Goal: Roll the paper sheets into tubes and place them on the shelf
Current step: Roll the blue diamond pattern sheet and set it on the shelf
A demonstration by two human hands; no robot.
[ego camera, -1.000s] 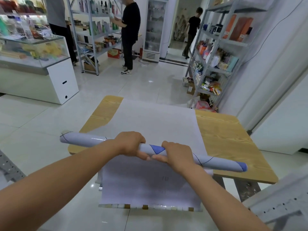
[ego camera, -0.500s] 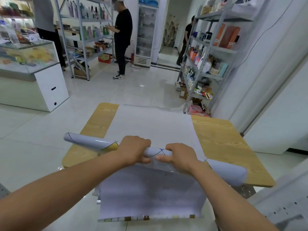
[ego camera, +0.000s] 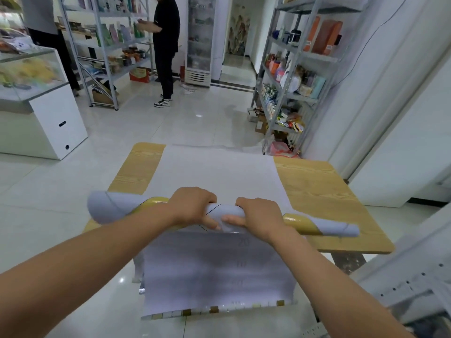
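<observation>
Scene was bright + even, indoor. Glare spots on floor [ego camera: 199, 115], sheen on roll [ego camera: 227, 210]. Whole frame was soft w/ motion blur, counter [ego camera: 29, 69] worst. Fisheye bent edges, esp. rack [ego camera: 305, 53].

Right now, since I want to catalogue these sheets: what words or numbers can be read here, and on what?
"20" (uncertain): faint figure showing through the paper sheet; the figures below it are too blurred to read.
Rolled tube: only lines and colour patches, no text.
Shelf goods: labels too small to read.
</observation>
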